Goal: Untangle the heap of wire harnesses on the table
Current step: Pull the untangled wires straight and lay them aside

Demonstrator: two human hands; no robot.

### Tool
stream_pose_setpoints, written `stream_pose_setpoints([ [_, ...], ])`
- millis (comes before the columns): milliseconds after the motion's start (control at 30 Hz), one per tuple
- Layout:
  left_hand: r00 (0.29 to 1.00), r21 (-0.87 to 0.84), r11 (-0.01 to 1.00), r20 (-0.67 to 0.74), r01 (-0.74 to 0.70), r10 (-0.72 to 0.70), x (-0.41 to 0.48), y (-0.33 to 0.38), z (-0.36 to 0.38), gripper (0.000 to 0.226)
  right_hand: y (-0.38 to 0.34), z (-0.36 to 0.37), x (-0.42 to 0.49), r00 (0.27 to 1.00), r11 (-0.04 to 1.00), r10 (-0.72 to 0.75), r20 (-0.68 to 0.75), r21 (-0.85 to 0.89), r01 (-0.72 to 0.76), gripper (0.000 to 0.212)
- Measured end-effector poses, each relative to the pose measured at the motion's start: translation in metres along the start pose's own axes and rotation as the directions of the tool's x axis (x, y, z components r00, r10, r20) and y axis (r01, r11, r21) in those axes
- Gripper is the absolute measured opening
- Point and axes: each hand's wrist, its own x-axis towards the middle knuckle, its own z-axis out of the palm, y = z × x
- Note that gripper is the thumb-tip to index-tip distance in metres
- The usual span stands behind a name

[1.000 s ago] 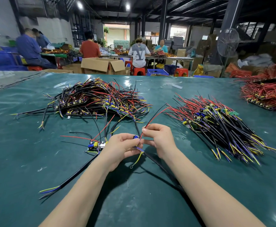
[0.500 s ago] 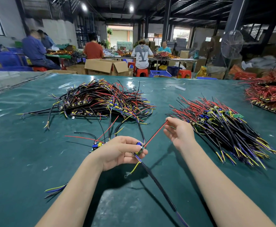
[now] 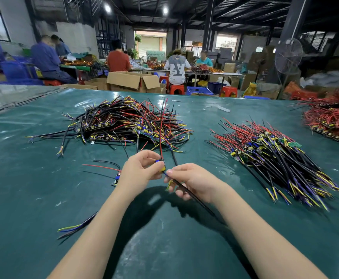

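left hand (image 3: 138,170): fingers curled, pinching the small component end of one harness (image 3: 160,165), raised above the worktop (image 3: 43,188)
right hand (image 3: 192,182): thumb and forefinger pinch the black cable (image 3: 192,196) of the same harness just beside the left hand's fingertips; lower fingers curl round the cable
held harness: red wire (image 3: 161,137) runs up from the left hand's pinch in front of the heap; black cable slants down and right below the right wrist
heap (image 3: 124,121): tangled black, red, yellow and blue wires with small boards, on the worktop behind the left hand, left of centre
sorted pile (image 3: 275,156): harnesses lying roughly parallel, right of the hands, well apart from the heap
red pile (image 3: 334,119): mostly red wires, far right edge of the worktop
loose harness (image 3: 104,167): flat on the worktop just left of the left hand, partly hidden by the wrist
cable end (image 3: 72,228): black with yellow and blue tips, beside the left forearm
background: seated people at far tables, open cardboard box (image 3: 132,80), standing fan (image 3: 288,56)
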Motion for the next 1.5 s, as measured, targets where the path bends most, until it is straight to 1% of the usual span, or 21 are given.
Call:
stream_pose_setpoints([
  [33,0.999,-0.061,0.998,-0.033,0.008,-0.01,-0.001,0.001,0.001,0.015,0.0,0.001,0.001,0.999,0.999,-0.035,-0.019,-0.009,0.035,0.027],
  [100,0.994,-0.256,0.965,-0.087,0.048,-0.073,-0.001,0.005,0.003,0.013,-0.002,0.0,0.001,0.996,0.996,-0.079,-0.039,0.04,0.08,0.025],
  [167,0.986,-0.431,0.897,-0.075,0.101,-0.147,-0.001,0.007,0.003,0.015,-0.003,-0.001,0.001,0.995,0.993,-0.09,-0.03,0.068,0.092,0.023],
  [233,0.979,-0.5,0.854,-0.056,0.143,-0.197,-0.002,0.009,0.004,0.014,-0.002,0.001,0.001,0.994,0.993,-0.094,-0.057,0.06,0.098,0.021],
  [333,0.966,-0.477,0.866,-0.115,0.151,-0.232,-0.004,0.008,0.005,0.009,0.001,0.005,0.001,0.984,0.993,-0.096,-0.149,0.054,0.105,0.02],
  [400,0.962,-0.458,0.88,-0.158,0.128,-0.222,-0.003,0.008,0.006,0.009,0.001,0.007,0.001,0.983,0.99,-0.09,-0.163,0.093,0.106,0.021],
  [533,0.959,-0.392,0.911,-0.187,0.127,-0.214,-0.003,0.007,0.007,0.01,-0.001,0.006,-0.001,0.989,0.968,-0.082,-0.125,0.228,0.109,0.031],
  [633,0.962,-0.375,0.913,-0.144,0.164,-0.232,-0.003,0.005,0.005,0.01,-0.002,0.004,-0.003,0.996,0.945,-0.045,-0.073,0.319,0.066,0.033],
  [733,0.957,-0.321,0.92,-0.103,0.225,-0.27,-0.002,0.002,0.003,0.012,-0.002,0.003,-0.004,0.999,0.938,-0.032,-0.039,0.344,0.044,0.031],
  [800,0.948,-0.385,0.875,0.001,0.293,-0.317,-0.003,0.001,0.0,0.01,-0.002,0.004,-0.004,0.998,0.944,-0.041,-0.051,0.326,0.056,0.03],
  [867,0.937,-0.505,0.792,0.124,0.343,-0.327,-0.002,0.002,-0.002,0.007,-0.002,0.004,-0.004,0.995,0.954,-0.052,-0.086,0.29,0.075,0.027],
  [900,0.934,-0.542,0.764,0.145,0.35,-0.326,-0.002,0.003,-0.003,0.011,-0.001,0.004,-0.003,0.993,0.959,-0.055,-0.106,0.272,0.082,0.024],
  [967,0.928,-0.599,0.72,0.121,0.351,-0.351,-0.002,0.003,0.0,0.014,-0.001,0.006,-0.003,0.989,0.961,-0.052,-0.136,0.261,0.087,0.021],
  [1067,0.905,-0.703,0.621,0.073,0.345,-0.42,-0.005,0.0,0.011,0.009,0.001,0.007,-0.001,0.989,0.939,-0.019,-0.149,0.336,0.069,0.02],
  [1133,0.895,-0.733,0.588,0.064,0.343,-0.442,-0.006,-0.001,0.016,0.009,0.001,0.006,0.0,0.987,0.926,-0.003,-0.162,0.372,0.064,0.02],
  [1167,0.893,-0.725,0.596,0.059,0.345,-0.446,-0.006,-0.002,0.017,0.009,0.002,0.005,0.0,0.984,0.928,-0.004,-0.176,0.366,0.069,0.02],
  [1200,0.896,-0.698,0.627,0.046,0.345,-0.442,-0.007,-0.002,0.018,0.009,0.001,0.004,-0.001,0.982,0.934,-0.009,-0.188,0.349,0.075,0.019],
  [1267,0.908,-0.598,0.724,0.014,0.343,-0.419,-0.008,-0.002,0.019,0.01,0.002,0.004,-0.001,0.977,0.942,-0.019,-0.21,0.324,0.088,0.018],
  [1333,0.929,-0.514,0.798,-0.005,0.314,-0.369,-0.009,-0.002,0.02,0.011,0.002,0.004,-0.001,0.971,0.938,-0.019,-0.238,0.332,0.1,0.018],
  [1400,0.953,-0.475,0.841,-0.021,0.258,-0.304,-0.01,-0.002,0.022,0.013,0.001,0.003,-0.001,0.966,0.928,-0.013,-0.258,0.358,0.108,0.019],
  [1500,0.965,-0.463,0.86,-0.032,0.216,-0.259,-0.011,0.0,0.023,0.014,0.0,0.002,-0.001,0.968,0.927,-0.009,-0.253,0.361,0.103,0.018],
])
